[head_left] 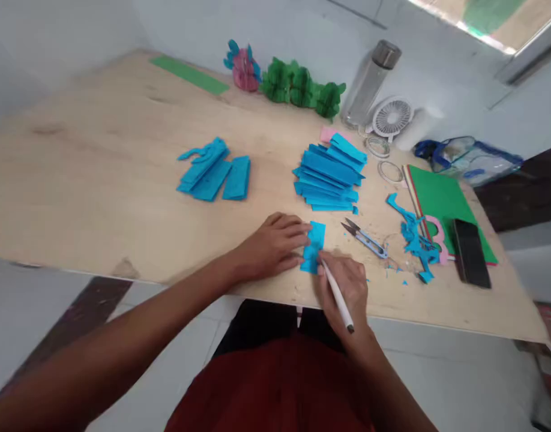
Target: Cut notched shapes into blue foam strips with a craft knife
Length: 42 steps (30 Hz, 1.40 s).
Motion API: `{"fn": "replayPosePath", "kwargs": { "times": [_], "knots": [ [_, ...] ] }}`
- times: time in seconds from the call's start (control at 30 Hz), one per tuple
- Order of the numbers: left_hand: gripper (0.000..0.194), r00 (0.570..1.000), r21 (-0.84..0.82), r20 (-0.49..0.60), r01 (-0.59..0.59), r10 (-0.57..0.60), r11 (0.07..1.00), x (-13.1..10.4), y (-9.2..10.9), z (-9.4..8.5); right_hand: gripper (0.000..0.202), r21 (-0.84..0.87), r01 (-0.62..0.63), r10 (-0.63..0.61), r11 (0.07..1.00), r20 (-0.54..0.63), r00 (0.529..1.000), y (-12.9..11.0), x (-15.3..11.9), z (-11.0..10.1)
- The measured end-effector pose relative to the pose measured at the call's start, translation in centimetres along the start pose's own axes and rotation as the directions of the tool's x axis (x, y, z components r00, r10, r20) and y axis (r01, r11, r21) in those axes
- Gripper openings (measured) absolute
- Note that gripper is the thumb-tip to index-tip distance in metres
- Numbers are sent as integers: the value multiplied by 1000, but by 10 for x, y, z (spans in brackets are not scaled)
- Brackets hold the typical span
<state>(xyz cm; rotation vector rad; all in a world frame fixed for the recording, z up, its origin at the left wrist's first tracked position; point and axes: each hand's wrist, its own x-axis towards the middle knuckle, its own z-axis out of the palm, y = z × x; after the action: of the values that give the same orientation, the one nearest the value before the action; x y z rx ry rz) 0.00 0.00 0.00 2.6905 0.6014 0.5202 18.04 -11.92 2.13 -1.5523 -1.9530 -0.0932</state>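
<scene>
A small blue paper piece (315,237) lies flat near the table's front edge. My left hand (278,246) rests on the table with its fingers apart, the fingertips pressing the paper's left side. On the other side, my right hand (347,285) is closed around a white pen (337,294), its tip down at the paper's right edge. Blue-handled thread snips (368,240) lie just right of the paper. Behind it is a pile of blue paper strips (329,174). Further left sit several folded blue pieces (212,171).
Blue scraps (413,231), a phone (470,252) and a green sheet stack (451,198) are at the right. A bottle (370,84), small fan (392,117), clear pouch (478,159) and green paper decorations (298,87) stand along the back.
</scene>
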Motion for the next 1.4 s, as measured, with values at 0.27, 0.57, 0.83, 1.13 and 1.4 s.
{"fn": "replayPosePath", "kwargs": {
  "times": [0.27, 0.57, 0.83, 1.13, 1.4],
  "knots": [
    [30, 1000, 10, -9, -6, 6, 1000, 0, 1, -3, 21, 6, -2, 2, 1000, 4, 1000, 0, -1, -1],
    [35, 999, -27, -32, 5, -6, 1000, -2, -1, 1, 21, 4, -16, 16, 1000, -2, 1000, -1, -1, 1],
    [36, 1000, -27, -29, 12, -13, 1000, -2, -1, 2, 22, 88, -88, 86, 992, 27, 996, 1, -2, -1],
    [36, 999, -27, -30, 14, -15, 1000, -3, 0, 0, 15, 477, -416, 412, 774, 121, 903, 5, 5, 6],
    [36, 999, -42, -32, 21, -23, 999, -2, 0, 0, 11, 397, -454, 434, 798, 145, 889, -1, 14, 11]
  ]
}}
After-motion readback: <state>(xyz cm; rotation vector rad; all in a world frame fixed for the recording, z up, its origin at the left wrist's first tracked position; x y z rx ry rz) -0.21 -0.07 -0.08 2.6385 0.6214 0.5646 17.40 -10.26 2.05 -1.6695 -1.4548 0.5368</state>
